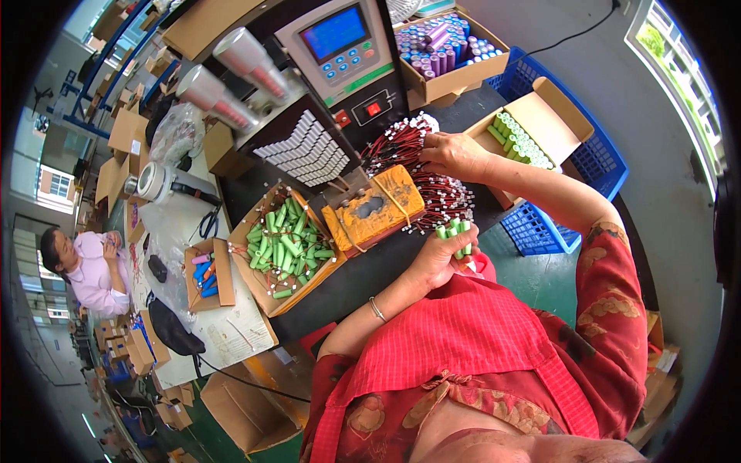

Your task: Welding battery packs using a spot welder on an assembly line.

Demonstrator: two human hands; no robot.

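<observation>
Several green cylindrical battery cells (454,230) stand bunched in my left hand (434,261), its fingers wrapped round them close to my red apron. Farther off, my right hand (457,157) is at the edge of a pile of red and black connector wires (397,147) with white plugs. Its fingers are pinched together among the wires; what lies between them is hidden. A spot-welding machine (333,46) with a blue screen stands beyond the wires. Before it sits a worn yellow block (374,207) bound with a band.
Left of the block, a cardboard box (309,285) holds green cells with wires; a smaller box (224,287) holds blue ones. At right, a box of green cells (521,140) stands by a blue crate (594,143). Purple and blue cells (448,50) fill another box behind. A person (93,266) sits far left.
</observation>
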